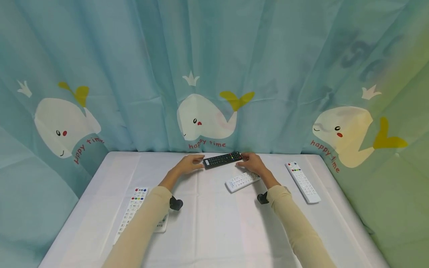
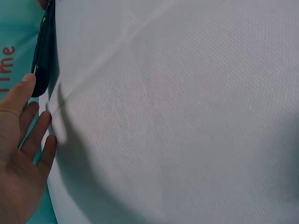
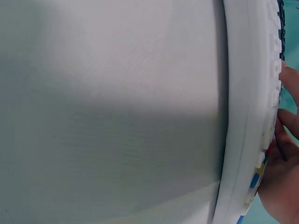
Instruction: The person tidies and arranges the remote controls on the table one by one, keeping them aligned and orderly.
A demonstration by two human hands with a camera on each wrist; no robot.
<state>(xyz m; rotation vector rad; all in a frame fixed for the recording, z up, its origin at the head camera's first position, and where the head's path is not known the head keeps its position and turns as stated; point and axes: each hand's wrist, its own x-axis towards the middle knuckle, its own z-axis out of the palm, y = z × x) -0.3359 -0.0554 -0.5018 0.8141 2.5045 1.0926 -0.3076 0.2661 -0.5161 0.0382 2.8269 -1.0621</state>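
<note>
A black remote control [image 1: 222, 160] lies at a slight slant near the table's back edge. My left hand [image 1: 190, 165] is at its left end, fingers loosely extended; in the left wrist view the thumb [image 2: 28, 80] meets the end of the remote [image 2: 44, 56]. At the other end is my right hand [image 1: 253, 163], its fingers relaxed around the corner; whether they press on it is hard to see. Just below that hand a white remote control [image 1: 242, 181] rests on the cloth, and it partly hides the right fingers [image 3: 288, 121] in the right wrist view.
Another white remote [image 1: 303, 183] lies at the right side of the white-covered table [image 1: 218, 230]. Two more white remotes, one long [image 1: 129, 214] and one mostly covered [image 1: 161, 225], lie under the left forearm. A blue curtain [image 1: 140, 74] with whales hangs behind the table.
</note>
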